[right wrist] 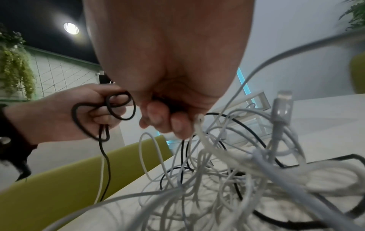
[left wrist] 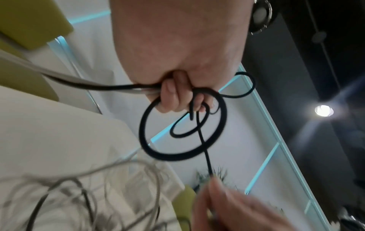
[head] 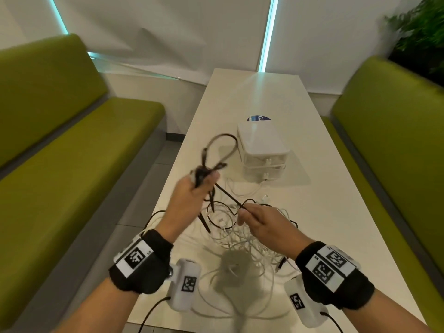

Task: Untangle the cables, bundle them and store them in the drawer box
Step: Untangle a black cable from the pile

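Observation:
My left hand (head: 199, 181) is raised above the table and grips several loops of a black cable (head: 222, 140); in the left wrist view the fingers (left wrist: 175, 100) curl round the black loops (left wrist: 183, 157). A taut stretch of that black cable (head: 227, 194) runs down to my right hand (head: 245, 213), which pinches it just above the tangle of white and black cables (head: 242, 239). In the right wrist view the right hand's fingers (right wrist: 168, 123) hold the cable over the white tangle (right wrist: 227, 171). The white drawer box (head: 263, 152) stands behind, drawers shut.
The long white table (head: 312, 188) is flanked by green benches on the left (head: 72, 152) and right (head: 396, 152). A blue round sticker (head: 259, 118) lies behind the box. A white plug (head: 265, 196) lies near the box's front.

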Motion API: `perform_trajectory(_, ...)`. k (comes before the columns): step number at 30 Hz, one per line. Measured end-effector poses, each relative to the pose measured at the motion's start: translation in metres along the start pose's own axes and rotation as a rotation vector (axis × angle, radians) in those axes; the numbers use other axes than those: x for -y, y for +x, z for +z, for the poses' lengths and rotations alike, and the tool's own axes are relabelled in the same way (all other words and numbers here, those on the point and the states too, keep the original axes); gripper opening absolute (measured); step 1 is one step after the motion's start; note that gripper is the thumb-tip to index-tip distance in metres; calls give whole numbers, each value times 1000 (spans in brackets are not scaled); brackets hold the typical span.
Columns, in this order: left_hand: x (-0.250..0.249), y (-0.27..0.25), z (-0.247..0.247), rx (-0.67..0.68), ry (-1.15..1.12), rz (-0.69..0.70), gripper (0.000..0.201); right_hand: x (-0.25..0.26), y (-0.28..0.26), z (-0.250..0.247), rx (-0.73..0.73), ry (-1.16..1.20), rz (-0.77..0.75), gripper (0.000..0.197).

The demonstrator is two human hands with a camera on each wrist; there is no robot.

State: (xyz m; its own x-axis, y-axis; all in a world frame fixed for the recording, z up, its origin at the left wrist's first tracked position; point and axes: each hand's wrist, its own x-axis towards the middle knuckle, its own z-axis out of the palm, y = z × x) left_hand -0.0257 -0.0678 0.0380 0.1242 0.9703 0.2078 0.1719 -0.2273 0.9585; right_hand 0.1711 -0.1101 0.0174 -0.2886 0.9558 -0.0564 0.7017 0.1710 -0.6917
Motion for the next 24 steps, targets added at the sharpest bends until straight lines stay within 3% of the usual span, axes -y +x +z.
perform_trajectory(2, -7, 8, -18, -82, 0, -18, 33, -2, -1, 2, -16, -5, 15, 36)
perform_trajectory(5, -13, 12, -35, -22, 174, -12, 35, 0, 2, 4, -57, -14, 13, 34)
perform_trajectory(8, -7, 13, -51, 17, 400, -35, 21, 2, 4, 9, -34, -62, 0, 25)
perform_trajectory(14, 23, 17, -102, -273, 729, -114, 31, -3, 1, 15, 54, -154, 21, 19)
perform_trajectory(18, 45, 25, -138, -402, 969, -163, 25, -6, 3, 20, 82, -169, 42, 19)
perform_trajectory(21, 62, 27, -157, -429, 1075, -223, 19, -5, 2, 20, 100, -182, 53, 19)
perform_trajectory(24, 75, 24, -164, -361, 1108, -307, 23, -2, 1, 19, 111, -179, 67, 20)
